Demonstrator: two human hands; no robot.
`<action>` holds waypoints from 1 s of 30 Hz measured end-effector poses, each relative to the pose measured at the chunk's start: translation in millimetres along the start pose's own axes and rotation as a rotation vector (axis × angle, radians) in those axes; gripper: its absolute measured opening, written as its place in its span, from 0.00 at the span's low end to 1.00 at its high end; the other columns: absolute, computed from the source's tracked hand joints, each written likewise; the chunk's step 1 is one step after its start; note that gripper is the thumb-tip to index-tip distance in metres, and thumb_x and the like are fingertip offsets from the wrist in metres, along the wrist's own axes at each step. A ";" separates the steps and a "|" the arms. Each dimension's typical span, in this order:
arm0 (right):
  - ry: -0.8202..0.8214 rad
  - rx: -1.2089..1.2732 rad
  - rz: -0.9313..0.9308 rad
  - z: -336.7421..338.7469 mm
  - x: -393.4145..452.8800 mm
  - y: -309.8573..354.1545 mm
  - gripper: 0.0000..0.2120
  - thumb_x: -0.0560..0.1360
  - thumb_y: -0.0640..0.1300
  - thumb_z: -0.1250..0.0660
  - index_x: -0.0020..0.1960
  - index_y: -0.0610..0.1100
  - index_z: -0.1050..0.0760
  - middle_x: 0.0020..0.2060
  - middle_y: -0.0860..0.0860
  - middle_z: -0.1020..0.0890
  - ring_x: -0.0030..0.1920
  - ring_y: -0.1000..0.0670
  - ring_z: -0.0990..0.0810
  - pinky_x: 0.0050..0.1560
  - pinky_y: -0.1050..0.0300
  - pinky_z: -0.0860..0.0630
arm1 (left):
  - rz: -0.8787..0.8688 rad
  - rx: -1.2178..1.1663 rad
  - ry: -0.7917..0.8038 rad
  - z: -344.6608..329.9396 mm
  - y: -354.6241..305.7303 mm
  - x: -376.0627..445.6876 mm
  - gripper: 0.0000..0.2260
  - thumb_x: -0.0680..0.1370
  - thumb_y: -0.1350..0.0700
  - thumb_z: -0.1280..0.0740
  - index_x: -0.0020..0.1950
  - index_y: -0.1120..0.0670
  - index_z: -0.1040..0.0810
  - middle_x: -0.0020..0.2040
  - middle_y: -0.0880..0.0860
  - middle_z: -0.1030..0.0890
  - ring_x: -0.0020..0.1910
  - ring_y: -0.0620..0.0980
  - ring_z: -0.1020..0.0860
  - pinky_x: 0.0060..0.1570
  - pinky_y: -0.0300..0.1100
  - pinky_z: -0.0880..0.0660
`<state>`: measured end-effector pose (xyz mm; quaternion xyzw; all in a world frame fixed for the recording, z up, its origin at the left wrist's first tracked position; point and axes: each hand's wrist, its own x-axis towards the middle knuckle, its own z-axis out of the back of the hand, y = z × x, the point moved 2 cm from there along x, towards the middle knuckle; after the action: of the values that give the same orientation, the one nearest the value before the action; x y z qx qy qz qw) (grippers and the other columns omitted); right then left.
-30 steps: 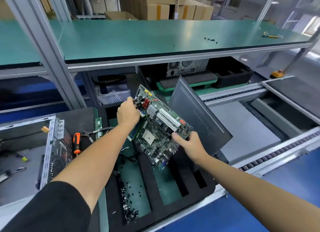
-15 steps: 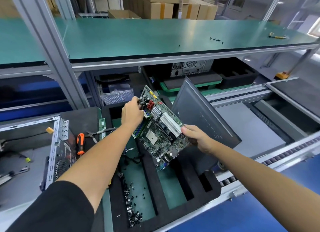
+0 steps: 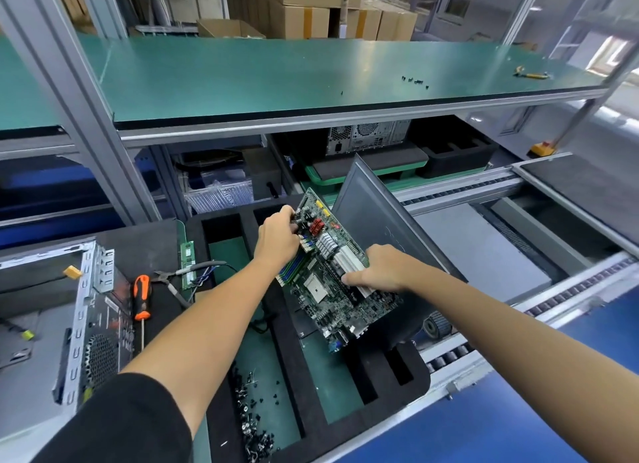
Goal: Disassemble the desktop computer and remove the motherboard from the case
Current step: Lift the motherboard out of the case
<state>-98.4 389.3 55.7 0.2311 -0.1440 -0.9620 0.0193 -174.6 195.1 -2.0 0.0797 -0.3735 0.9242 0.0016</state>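
Note:
A green motherboard (image 3: 332, 289) is held tilted above the black foam tray (image 3: 287, 352). My left hand (image 3: 278, 237) grips the board's far left edge. My right hand (image 3: 380, 270) lies on the board's right side over the white slots, fingers curled on its edge. The opened metal computer case (image 3: 93, 324) stands at the left on the bench. A dark grey case side panel (image 3: 387, 234) leans upright in the tray just right of the board.
An orange-and-black screwdriver (image 3: 142, 298), pliers (image 3: 179, 276) and a RAM stick (image 3: 187, 262) lie between case and tray. Several loose screws (image 3: 252, 417) sit in a tray slot. A roller conveyor (image 3: 518, 310) runs at right. A green shelf (image 3: 276, 75) overhangs the bench.
The motherboard has come lower and closer to the tray. My right hand has shifted from the board's right edge up onto its top face near the white slots.

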 end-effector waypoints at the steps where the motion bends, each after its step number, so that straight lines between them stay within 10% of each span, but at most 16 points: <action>1: -0.026 -0.015 0.008 -0.8 0.1 -0.5 0.40 0.72 0.64 0.34 0.72 0.37 0.37 0.55 0.44 0.22 0.48 0.46 0.22 0.45 0.54 0.25 | 0.004 0.003 0.004 -2.7 -0.3 -0.8 0.17 0.74 0.70 0.41 0.60 0.57 0.28 0.53 0.57 0.19 0.56 0.58 0.24 0.45 0.48 0.30; 5: -0.021 0.122 0.085 -11.2 -1.7 -0.6 0.32 0.73 0.52 0.30 0.69 0.36 0.33 0.52 0.41 0.18 0.48 0.44 0.18 0.48 0.52 0.22 | 0.008 -0.011 0.060 -13.5 -1.2 -4.0 0.20 0.74 0.71 0.42 0.63 0.56 0.29 0.54 0.57 0.20 0.56 0.56 0.25 0.46 0.46 0.32; 9: 0.039 0.374 0.091 -27.0 -0.5 -0.3 0.10 0.71 0.44 0.27 0.46 0.42 0.28 0.38 0.45 0.19 0.35 0.48 0.22 0.36 0.57 0.27 | 0.032 -0.010 0.146 -22.7 2.1 -2.8 0.21 0.74 0.71 0.43 0.64 0.55 0.30 0.55 0.56 0.21 0.53 0.55 0.25 0.43 0.45 0.33; 17: 0.072 0.593 0.100 -54.1 -0.1 1.7 0.10 0.69 0.36 0.30 0.36 0.42 0.32 0.30 0.44 0.29 0.31 0.49 0.32 0.35 0.55 0.36 | 0.017 0.006 0.296 -38.8 7.5 -2.6 0.19 0.72 0.73 0.44 0.58 0.57 0.31 0.47 0.55 0.26 0.44 0.54 0.29 0.32 0.43 0.36; 30: 0.128 0.638 0.000 -79.5 19.4 -9.5 0.16 0.68 0.35 0.31 0.30 0.46 0.36 0.25 0.50 0.31 0.26 0.51 0.35 0.27 0.60 0.39 | 0.081 0.125 0.383 -70.4 29.0 -9.0 0.15 0.74 0.72 0.44 0.59 0.62 0.31 0.60 0.63 0.23 0.58 0.60 0.26 0.43 0.47 0.31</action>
<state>-79.7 375.0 -23.3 0.2853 -0.4369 -0.8519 -0.0452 -177.8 223.3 -73.2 -0.1127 -0.3113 0.9431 0.0304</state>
